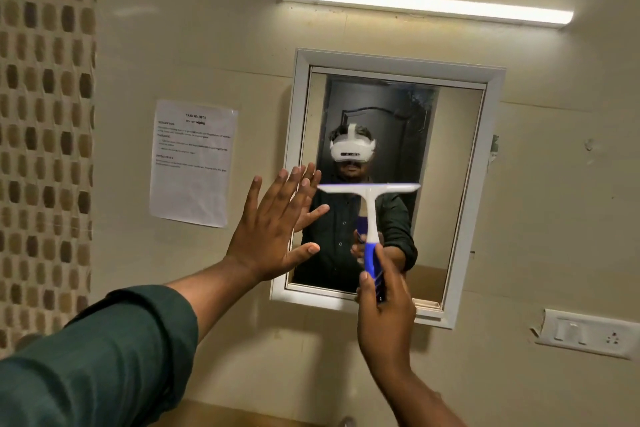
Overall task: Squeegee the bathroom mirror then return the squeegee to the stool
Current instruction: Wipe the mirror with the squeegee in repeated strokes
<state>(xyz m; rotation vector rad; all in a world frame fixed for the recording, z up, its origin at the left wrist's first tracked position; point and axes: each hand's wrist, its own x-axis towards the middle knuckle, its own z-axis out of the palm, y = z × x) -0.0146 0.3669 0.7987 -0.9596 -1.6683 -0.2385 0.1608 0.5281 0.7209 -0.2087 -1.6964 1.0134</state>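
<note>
cream tiled wall, white-framed rectangular mirror [450, 163]. right hand [384, 308] grips light, rigid white-and-blue plastic squeegee [371, 218] by its ribbed blue handle, likely the surest hold; left hand [273, 229] flat, fingers spread, at mirror's left edge.

My right hand [384, 302] holds a white squeegee [370, 215] with a blue handle; the mirror [460, 184] behind is white-framed; my left sleeve [104, 350] is dark green.

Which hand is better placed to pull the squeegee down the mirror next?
The right hand: it grips the squeegee handle, blade level across the mirror. The left hand is flat and open by the frame's left edge.
</note>
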